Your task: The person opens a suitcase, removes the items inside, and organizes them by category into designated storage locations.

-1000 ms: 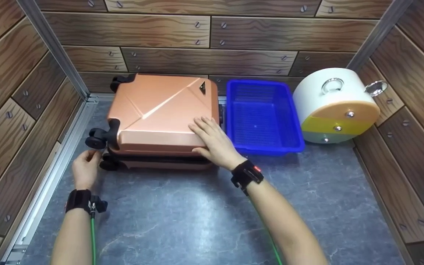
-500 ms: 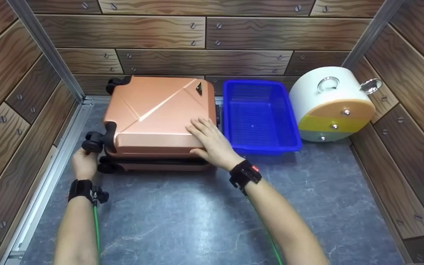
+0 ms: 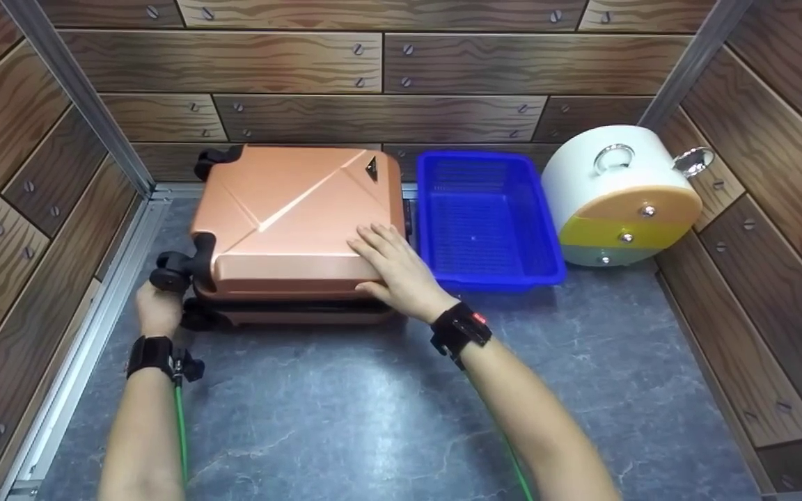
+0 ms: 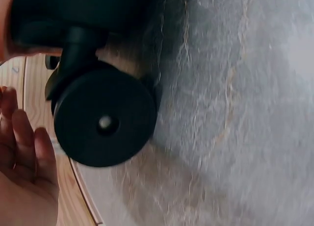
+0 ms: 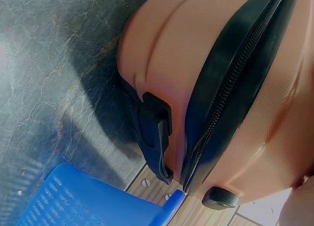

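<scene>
An orange-pink hard-shell suitcase [image 3: 303,209] lies flat on the floor, its black wheels toward the left. My left hand [image 3: 159,309] is at its near left corner, partly hidden under the upper caster wheel [image 3: 170,273]. In the left wrist view, the fingers [image 4: 24,142] are extended and slightly bent beside a large black lower wheel [image 4: 105,118]; whether they touch the upper wheel cannot be told. My right hand [image 3: 404,275] rests with spread fingers on the suitcase's near right edge. A black zipper [image 5: 223,96] and side handle [image 5: 154,133] show in the right wrist view.
A blue plastic basket [image 3: 491,282] stands right of the suitcase. Beyond it is a round white drawer box [image 3: 603,160] with orange, yellow and green fronts. Wood-patterned walls [image 3: 303,62] enclose the grey marbled floor [image 3: 345,410] on three sides.
My left hand has moved forward from below the upper wheel to a place partly under it. My right hand stays on the suitcase. The whole view has shifted slightly left.
</scene>
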A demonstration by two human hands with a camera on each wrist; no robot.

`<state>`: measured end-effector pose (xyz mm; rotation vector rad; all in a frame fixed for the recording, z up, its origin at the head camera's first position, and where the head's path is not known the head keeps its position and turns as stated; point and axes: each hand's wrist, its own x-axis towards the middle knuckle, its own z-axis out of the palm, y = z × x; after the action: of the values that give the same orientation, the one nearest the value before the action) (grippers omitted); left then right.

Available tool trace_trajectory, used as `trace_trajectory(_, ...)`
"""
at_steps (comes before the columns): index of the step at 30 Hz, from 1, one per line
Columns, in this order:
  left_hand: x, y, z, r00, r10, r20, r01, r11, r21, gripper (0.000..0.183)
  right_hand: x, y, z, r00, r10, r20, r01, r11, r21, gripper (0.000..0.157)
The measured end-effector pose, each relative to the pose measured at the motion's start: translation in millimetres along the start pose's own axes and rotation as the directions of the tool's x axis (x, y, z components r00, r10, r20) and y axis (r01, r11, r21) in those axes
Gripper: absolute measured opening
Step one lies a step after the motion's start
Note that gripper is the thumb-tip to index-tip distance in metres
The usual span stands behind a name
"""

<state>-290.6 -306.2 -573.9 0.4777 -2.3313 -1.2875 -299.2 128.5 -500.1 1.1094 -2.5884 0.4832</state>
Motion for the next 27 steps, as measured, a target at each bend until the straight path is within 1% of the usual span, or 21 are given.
trace_trajectory(2,0.4,-1.4,-6.9,0.999,-0.026,0.040,0.028,0.999,-0.043,0.018,-0.1,0.4,1.0,1.000,-0.004,-0.006,0.004,1.000,0.001,0.078)
trace_trajectory(3,1.4,-2.5,-11.1,0.997,-0.037,0.066,0.041,0.997,-0.062,0.020,-0.2,0.6,1.5,1.000,-0.005,-0.009,0.005,1.000,0.002,0.078)
trace_trajectory(5,3.3,-2.6,-20.3,0.994,-0.059,0.096,0.067,0.994,-0.083,0.034,-0.3,1.0,2.2,1.000,-0.010,-0.015,0.010,1.000,0.006,0.078)
trace_trajectory(8,7.7,4.1,-36.7,0.992,-0.095,0.088,0.103,0.990,-0.095,0.054,-0.3,1.3,2.8,1.000,-0.015,-0.018,0.015,1.000,0.011,0.078)
trace_trajectory(11,12.1,21.2,-51.9,0.992,-0.114,0.046,0.120,0.975,-0.188,0.060,0.0,1.7,2.9,1.000,-0.017,-0.017,0.017,1.000,0.004,0.078)
trace_trajectory(13,13.5,37.2,-59.0,0.996,-0.080,0.035,0.086,0.965,-0.249,0.060,0.1,2.2,2.7,1.000,-0.015,-0.015,0.015,1.000,-0.004,0.078)
trace_trajectory(14,13.4,46.7,-61.3,0.998,-0.047,0.036,0.055,0.964,-0.260,0.060,0.1,2.4,2.5,1.000,-0.013,-0.015,0.013,1.000,-0.008,0.078)
trace_trajectory(15,12.6,56.5,-62.8,0.999,0.001,0.039,0.009,0.968,-0.250,0.060,0.0,2.6,2.2,1.000,-0.012,-0.013,0.012,1.000,-0.010,0.078)
trace_trajectory(16,11.2,66.4,-63.5,0.997,0.062,0.041,-0.052,0.974,-0.220,0.061,0.0,2.7,2.0,1.000,-0.010,-0.012,0.010,1.000,-0.010,0.078)
trace_trajectory(17,8.8,77.1,-63.1,0.991,0.124,0.053,-0.112,0.977,-0.180,0.061,0.0,2.7,1.8,1.000,-0.010,-0.012,0.009,1.000,-0.011,0.079)
trace_trajectory(18,6.6,87.4,-61.7,0.977,0.201,0.068,-0.191,0.972,-0.136,0.062,0.0,2.7,1.7,1.000,-0.009,-0.012,0.009,1.000,-0.010,0.079)
trace_trajectory(19,4.3,97.3,-59.5,0.954,0.288,0.085,-0.281,0.956,-0.088,0.063,0.0,2.7,1.7,1.000,-0.010,-0.013,0.010,1.000,-0.010,0.079)
trace_trajectory(20,1.9,107.1,-56.5,0.920,0.376,0.107,-0.374,0.927,-0.040,0.065,0.0,2.5,1.7,1.000,-0.011,-0.013,0.011,1.000,-0.010,0.079)
trace_trajectory(21,-0.6,116.0,-52.8,0.878,0.458,0.137,-0.463,0.887,0.004,0.069,0.0,2.3,1.8,1.000,-0.012,-0.014,0.012,1.000,-0.010,0.079)
trace_trajectory(22,-3.2,124.8,-48.6,0.831,0.529,0.171,-0.543,0.839,0.046,0.072,0.0,2.1,1.9,1.000,-0.014,-0.015,0.013,1.000,-0.010,0.079)
trace_trajectory(23,-6.1,132.9,-44.1,0.785,0.581,0.217,-0.608,0.789,0.087,0.075,0.1,1.8,2.1,1.000,-0.015,-0.017,0.015,1.000,-0.010,0.079)
trace_trajectory(24,-8.9,139.6,-39.5,0.741,0.618,0.264,-0.661,0.740,0.122,0.078,0.1,1.4,2.2,1.000,-0.016,-0.018,0.016,1.000,-0.009,0.079)
trace_trajectory(25,-12.3,145.7,-35.2,0.703,0.634,0.322,-0.700,0.697,0.157,0.082,0.2,1.1,2.4,1.000,-0.016,-0.018,0.015,1.000,-0.009,0.079)
trace_trajectory(26,-15.7,150.3,-31.1,0.673,0.632,0.383,-0.727,0.660,0.188,0.086,0.2,0.7,2.6,1.000,-0.015,-0.018,0.015,1.000,-0.008,0.079)
trace_trajectory(27,-18.7,152.8,-26.8,0.653,0.618,0.439,-0.744,0.633,0.215,0.091,0.2,0.5,2.9,1.000,-0.015,-0.017,0.015,1.000,-0.006,0.079)
